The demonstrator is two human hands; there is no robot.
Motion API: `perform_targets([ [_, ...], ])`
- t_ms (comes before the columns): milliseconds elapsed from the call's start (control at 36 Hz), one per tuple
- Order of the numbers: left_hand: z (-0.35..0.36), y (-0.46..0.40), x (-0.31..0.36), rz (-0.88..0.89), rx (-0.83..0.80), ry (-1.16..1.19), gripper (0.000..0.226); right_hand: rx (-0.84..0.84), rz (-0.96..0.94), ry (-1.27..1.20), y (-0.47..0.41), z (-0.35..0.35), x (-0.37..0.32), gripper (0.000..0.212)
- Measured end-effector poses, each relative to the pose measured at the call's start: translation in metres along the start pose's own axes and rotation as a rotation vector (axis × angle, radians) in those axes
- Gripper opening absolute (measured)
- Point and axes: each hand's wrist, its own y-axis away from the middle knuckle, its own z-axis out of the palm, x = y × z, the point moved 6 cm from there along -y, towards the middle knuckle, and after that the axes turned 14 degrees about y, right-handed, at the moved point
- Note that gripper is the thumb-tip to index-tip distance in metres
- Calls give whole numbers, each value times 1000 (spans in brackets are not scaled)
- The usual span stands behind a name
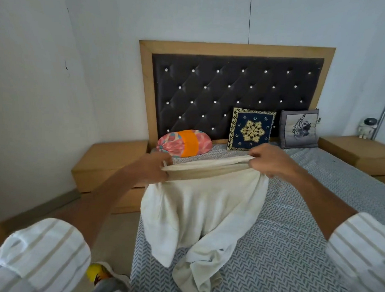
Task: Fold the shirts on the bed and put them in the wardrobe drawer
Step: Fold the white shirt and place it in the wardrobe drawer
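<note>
A cream white shirt [202, 209] hangs in the air over the bed [292, 247], its lower part crumpled on the patterned grey sheet. My left hand [153, 168] grips the left end of the shirt's stretched top edge. My right hand [272, 159] pinches the right end of that same edge. The edge is pulled taut between both hands. No wardrobe or drawer is in view.
A pink and orange bolster [183, 143], a blue patterned cushion [251, 132] and a grey cushion [299, 128] lie against the dark tufted headboard [211, 89]. Wooden nightstands stand at the left [108, 162] and right [357, 151]. A yellow object [95, 271] lies on the floor.
</note>
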Motion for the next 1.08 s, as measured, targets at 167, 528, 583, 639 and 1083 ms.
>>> perform_targets([
  [167,-29,-1,-2,-128,179,317,35,-99,97,-656,12,2,5,25],
  [528,-14,2,-3,-470,245,810,12,-191,-144,-250,21,26,34,47],
  [583,2,-1,-7,-507,256,1099,12,-226,-160,-300,21,30,41,33],
  [639,10,-15,-17,-436,310,1028,12,-254,-161,-385,18,35,50,22],
  [1083,58,-127,-77,-122,171,-166,10,-506,120,-247,-41,105,116,28],
])
